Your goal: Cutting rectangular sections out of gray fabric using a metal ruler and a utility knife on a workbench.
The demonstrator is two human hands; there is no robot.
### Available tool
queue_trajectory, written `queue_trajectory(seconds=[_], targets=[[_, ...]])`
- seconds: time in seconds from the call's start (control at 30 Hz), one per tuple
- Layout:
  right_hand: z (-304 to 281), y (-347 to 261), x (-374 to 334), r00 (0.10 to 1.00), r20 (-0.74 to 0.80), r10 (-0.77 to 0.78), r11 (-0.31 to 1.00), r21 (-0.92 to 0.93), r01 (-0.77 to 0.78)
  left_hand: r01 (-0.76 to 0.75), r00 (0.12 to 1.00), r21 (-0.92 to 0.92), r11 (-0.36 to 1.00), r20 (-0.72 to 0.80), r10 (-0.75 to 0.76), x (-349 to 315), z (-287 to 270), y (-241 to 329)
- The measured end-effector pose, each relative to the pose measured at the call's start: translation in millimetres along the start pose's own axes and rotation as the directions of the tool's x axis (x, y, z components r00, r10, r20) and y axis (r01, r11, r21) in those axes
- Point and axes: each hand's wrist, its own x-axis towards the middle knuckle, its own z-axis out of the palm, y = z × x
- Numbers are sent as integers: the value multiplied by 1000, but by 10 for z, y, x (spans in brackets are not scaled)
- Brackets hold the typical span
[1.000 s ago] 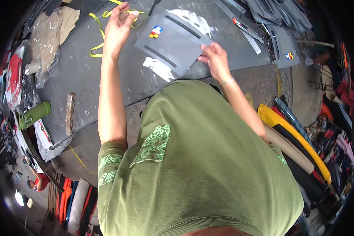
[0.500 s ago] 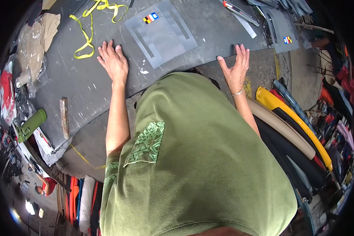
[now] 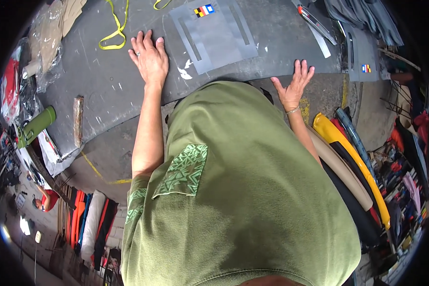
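Observation:
My left hand (image 3: 150, 59) rests palm down on the dark worktable (image 3: 100, 90), fingers spread, a ring on one finger. It lies left of a grey sheet (image 3: 219, 45) with two long dark slots and a small multicoloured patch (image 3: 204, 10). Beyond that hand a yellow strap (image 3: 114, 40) lies in a loop. My right hand (image 3: 294, 90) is held at the table's near edge with thumb and fingers apart, holding nothing. Whether it touches the edge, I cannot tell. Past it lie a red-and-grey box cutter (image 3: 317, 25) and a narrow pale strip (image 3: 321, 43).
A second grey slotted panel (image 3: 362, 57) lies at the table's right end, beside folded dark cloth (image 3: 362, 16). At left are clear plastic wrapping (image 3: 45, 47), a worn rod (image 3: 78, 121) and a green roll (image 3: 37, 126). Material rolls, one yellow (image 3: 357, 159), stand at right.
The whole view has shifted, so the table and its things sit higher and farther right. My right hand appears slightly closer to my body. Both hands stay open.

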Motion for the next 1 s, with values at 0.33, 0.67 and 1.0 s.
queue_trajectory(seconds=[0.33, 0.67, 1.0], targets=[[7, -12, 6, 1000, 7, 5, 1000, -4, -5, 6, 1000, 6, 1000, -5, -6, -14, -31, 27], [9, -20, -24, 1000, -2, 29, 999, -40, -29, 54, 982, -521, 852, 183, 50, 538, -334, 701], [-94, -124, 10, 996, -9, 90, 995, -41, -90, -364, 826, -128, 923, 413, 383, 972, -185, 1244]])
